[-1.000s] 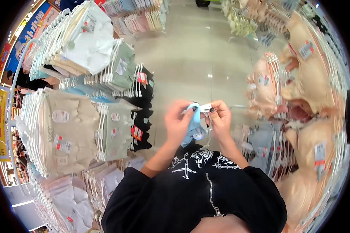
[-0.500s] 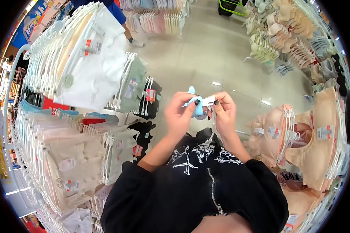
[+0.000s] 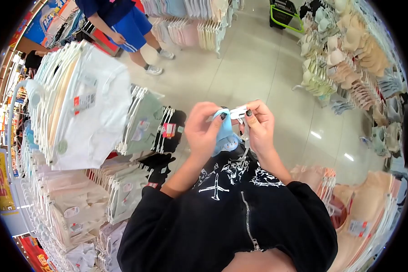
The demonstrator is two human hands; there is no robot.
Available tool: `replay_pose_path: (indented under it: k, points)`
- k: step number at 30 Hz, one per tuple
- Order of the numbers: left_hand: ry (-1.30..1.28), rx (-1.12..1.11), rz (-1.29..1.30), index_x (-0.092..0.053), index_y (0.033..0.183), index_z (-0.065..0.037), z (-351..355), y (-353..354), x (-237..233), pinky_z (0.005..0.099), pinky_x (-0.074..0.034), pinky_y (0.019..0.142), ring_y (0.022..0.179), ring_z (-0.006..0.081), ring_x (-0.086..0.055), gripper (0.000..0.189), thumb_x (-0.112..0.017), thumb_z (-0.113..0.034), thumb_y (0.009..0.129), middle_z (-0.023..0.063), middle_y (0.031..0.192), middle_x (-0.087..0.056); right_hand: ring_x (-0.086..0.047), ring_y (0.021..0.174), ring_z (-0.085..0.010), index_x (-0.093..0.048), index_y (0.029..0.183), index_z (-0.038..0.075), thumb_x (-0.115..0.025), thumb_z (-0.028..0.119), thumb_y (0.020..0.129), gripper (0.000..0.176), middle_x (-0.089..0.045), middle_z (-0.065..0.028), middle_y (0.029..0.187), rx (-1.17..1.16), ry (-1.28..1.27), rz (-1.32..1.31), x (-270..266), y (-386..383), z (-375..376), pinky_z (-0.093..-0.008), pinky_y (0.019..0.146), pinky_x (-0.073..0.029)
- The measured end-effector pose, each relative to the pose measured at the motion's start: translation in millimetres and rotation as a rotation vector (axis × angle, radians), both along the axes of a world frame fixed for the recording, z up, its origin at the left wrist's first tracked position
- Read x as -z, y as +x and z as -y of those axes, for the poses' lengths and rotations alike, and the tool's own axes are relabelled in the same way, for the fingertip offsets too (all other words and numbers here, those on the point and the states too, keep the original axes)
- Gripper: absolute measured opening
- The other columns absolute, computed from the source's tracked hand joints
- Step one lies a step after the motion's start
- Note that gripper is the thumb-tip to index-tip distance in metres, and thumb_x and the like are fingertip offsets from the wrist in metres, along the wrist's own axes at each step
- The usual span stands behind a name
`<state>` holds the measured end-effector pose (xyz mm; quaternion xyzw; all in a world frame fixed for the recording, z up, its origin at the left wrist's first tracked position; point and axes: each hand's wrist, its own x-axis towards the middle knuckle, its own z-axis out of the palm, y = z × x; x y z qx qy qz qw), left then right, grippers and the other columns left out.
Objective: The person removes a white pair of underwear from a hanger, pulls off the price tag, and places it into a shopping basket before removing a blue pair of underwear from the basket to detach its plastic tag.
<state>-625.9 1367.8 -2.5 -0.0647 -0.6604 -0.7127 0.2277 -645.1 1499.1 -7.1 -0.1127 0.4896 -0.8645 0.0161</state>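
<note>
My left hand point(image 3: 201, 130) pinches a small light blue cloth garment point(image 3: 224, 134) between thumb and fingers. A small printed patch shows on its lower part, and its exact kind is hard to make out. Against the garment's upper edge sits a white plastic hanger clip point(image 3: 238, 113), which my right hand point(image 3: 260, 127) grips with thumb and fingers. A thin pale strip hangs below the right fingers in front of my black top point(image 3: 222, 222). Both hands are close together at chest height, the garment stretching between them.
Racks of white briefs point(image 3: 97, 109) on hangers stand close on my left, with beige ones point(image 3: 84, 199) below. Peach bras point(image 3: 365, 204) hang close on my right. Ahead, a person in blue shorts point(image 3: 133, 38) stands in the tiled aisle point(image 3: 254, 68); a black-green basket point(image 3: 283, 16) is farther off.
The blue garment now hangs down more fully from my left fingers, and the white clip shows more plainly. My view has shifted, bringing more of the person ahead into sight.
</note>
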Motion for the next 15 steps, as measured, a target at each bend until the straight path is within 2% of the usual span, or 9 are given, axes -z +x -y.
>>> replay_pose_path:
  k: [7, 10, 15]
  points:
    - [-0.086, -0.118, -0.046, -0.059, 0.08, 0.002, -57.1, -76.9, -4.4, 0.0239, -0.041, 0.067, 0.076, 0.0167, -0.051, 0.01, -0.06, 0.004, 0.07, 0.009, 0.081, -0.053, -0.056, 0.063, -0.0122, -0.049, 0.082, 0.002, -0.053, 0.019, 0.083, 0.017, -0.057, -0.0075, 0.076, -0.09, 0.011, -0.007, -3.5, -86.0, -60.9, -0.0188, 0.046, -0.039]
    - [-0.108, -0.193, -0.026, -0.059, 0.081, 0.001, -68.7, -95.2, -4.8, 0.0241, -0.041, 0.066, 0.076, 0.0163, -0.051, 0.011, -0.06, 0.003, 0.071, 0.0087, 0.083, -0.053, -0.053, 0.06, -0.0085, -0.051, 0.082, 0.002, -0.055, 0.015, 0.082, 0.014, -0.058, -0.0062, 0.076, -0.179, -0.014, 0.07, -3.7, -115.2, -72.5, -0.0187, 0.047, -0.038]
    - [0.02, -0.18, 0.077, -0.059, 0.083, 0.002, -66.3, -118.7, -1.9, 0.0252, -0.042, 0.068, 0.079, 0.0156, -0.051, 0.009, -0.059, 0.001, 0.073, 0.008, 0.087, -0.051, -0.052, 0.06, -0.0072, -0.051, 0.082, 0.002, -0.055, 0.013, 0.082, 0.012, -0.059, -0.0065, 0.078, -0.292, 0.004, 0.078, 3.2, -155.0, -66.1, -0.0178, 0.048, -0.038]
